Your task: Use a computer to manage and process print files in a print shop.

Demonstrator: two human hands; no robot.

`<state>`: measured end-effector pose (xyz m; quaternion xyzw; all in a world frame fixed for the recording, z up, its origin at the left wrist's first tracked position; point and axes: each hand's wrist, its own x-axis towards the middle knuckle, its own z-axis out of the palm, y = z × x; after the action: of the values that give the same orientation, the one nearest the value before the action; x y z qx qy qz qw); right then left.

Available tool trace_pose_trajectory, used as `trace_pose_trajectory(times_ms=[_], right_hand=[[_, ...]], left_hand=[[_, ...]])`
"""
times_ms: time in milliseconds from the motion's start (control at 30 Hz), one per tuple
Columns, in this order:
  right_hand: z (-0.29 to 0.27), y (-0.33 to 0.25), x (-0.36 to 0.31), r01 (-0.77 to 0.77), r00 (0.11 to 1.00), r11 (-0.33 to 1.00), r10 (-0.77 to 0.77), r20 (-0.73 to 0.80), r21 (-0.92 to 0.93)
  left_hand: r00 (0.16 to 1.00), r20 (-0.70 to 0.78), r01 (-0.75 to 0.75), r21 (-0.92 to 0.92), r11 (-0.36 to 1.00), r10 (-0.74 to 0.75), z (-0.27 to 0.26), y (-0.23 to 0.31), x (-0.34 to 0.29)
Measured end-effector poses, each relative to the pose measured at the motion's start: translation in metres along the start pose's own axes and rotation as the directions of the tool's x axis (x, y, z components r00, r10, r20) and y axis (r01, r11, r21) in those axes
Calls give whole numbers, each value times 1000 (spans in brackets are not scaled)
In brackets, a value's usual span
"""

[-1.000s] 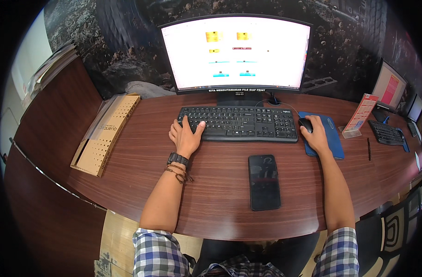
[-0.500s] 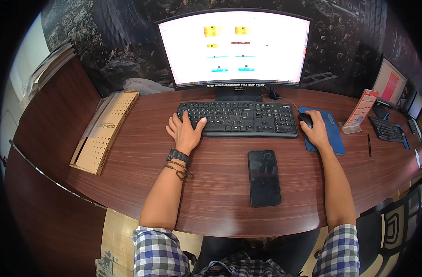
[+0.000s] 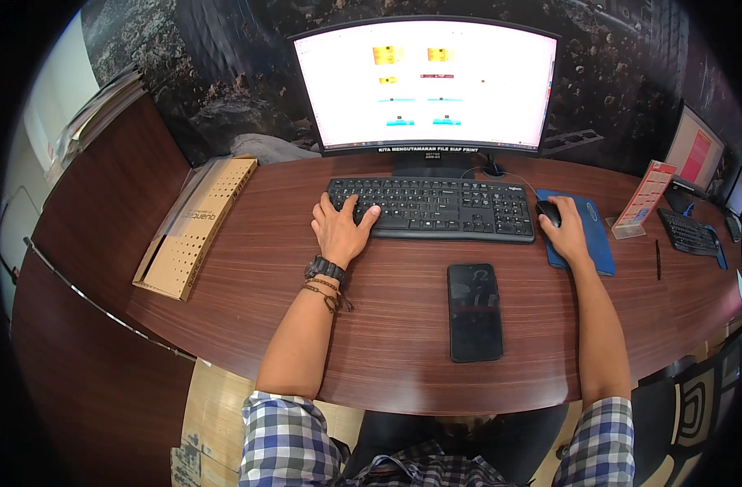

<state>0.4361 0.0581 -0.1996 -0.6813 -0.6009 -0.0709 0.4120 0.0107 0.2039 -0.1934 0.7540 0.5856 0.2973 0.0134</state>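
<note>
My left hand (image 3: 343,230) rests at the left end of the black keyboard (image 3: 420,207). Its fingers are apart on the keys, the thumb near the bottom row, and nothing is held in it. A black watch (image 3: 328,270) and brown bracelets circle that wrist. Under my right hand (image 3: 570,231) is a black computer mouse (image 3: 548,213), gripped on a blue mouse pad (image 3: 600,252). Behind the keyboard stands a lit curved monitor (image 3: 428,101), showing small yellow and cyan shapes on white. A dark smartphone (image 3: 475,312) lies face up between my forearms.
A flat cardboard box (image 3: 196,231) lies at the left beside a wooden partition (image 3: 103,187) with papers on top. To the right are a red-and-white sign in a clear stand (image 3: 645,199), a black pen (image 3: 658,260), another keyboard (image 3: 689,231) and a second monitor (image 3: 696,150).
The whole scene has shifted slightly to the right in the picture. My left fingers have shifted a little over the keys; my right hand stays on the mouse.
</note>
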Motion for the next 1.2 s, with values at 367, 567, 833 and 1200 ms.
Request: trace_pose_trajectory(times_ms=[367,567,833,1200], right_hand=[[-13,-27,-8,32,998,996,-37,-56,-83],[-16,-36,-9,273,961,961,-271,46,-34],[-13,-42,-10,257,963,966,-258,80,13],[-13,-39,-10,273,958,962,-273,84,13]], left_hand=[[1000,12,17,-5,1000,-17,5,-3,-1],[987,28,158,-123,980,-156,10,-13,5],[993,4,115,-71,991,-115,18,-17,6],[994,27,111,-93,989,-109,19,-19,6]])
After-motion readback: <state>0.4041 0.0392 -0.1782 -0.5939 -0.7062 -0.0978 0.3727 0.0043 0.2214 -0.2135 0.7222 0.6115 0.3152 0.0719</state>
